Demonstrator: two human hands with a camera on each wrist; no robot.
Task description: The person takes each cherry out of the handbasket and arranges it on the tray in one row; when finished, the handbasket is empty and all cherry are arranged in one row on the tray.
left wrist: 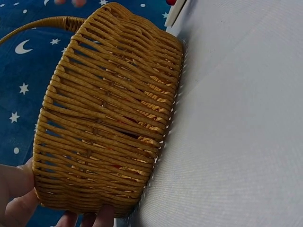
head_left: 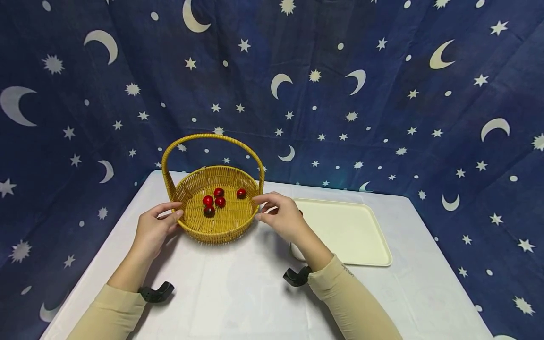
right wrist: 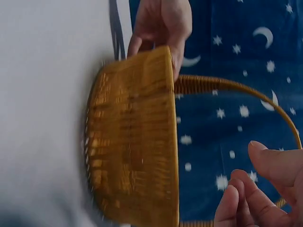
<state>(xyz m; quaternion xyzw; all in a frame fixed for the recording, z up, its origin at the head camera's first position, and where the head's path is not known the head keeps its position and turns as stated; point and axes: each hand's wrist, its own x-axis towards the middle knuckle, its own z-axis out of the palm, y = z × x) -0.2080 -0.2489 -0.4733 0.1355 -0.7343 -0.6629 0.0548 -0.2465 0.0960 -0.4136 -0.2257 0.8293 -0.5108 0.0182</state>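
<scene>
A yellow-brown wicker basket (head_left: 218, 233) with a tall arched handle stands upright at the back left of the table. Inside it lie several shiny, dark-red, round fruits (head_left: 219, 201), too small to tell the kind. My left hand (head_left: 155, 229) grips the basket's left side, thumb at the rim and fingers against the outer wall, as the left wrist view also shows. By the right side of the rim is my right hand (head_left: 282, 215), its fingers loosely bent. In the right wrist view, the right fingers (right wrist: 255, 201) and thumb hold nothing and stand apart from the basket wall.
A cream rectangular tray (head_left: 348, 231) lies to the right, partly behind my right forearm. A dark-red bit of something (head_left: 301, 212) peeks out beside my right hand at the tray. White cloth (head_left: 238, 293) covers the table; a blue star-and-moon curtain (head_left: 323, 94) hangs behind.
</scene>
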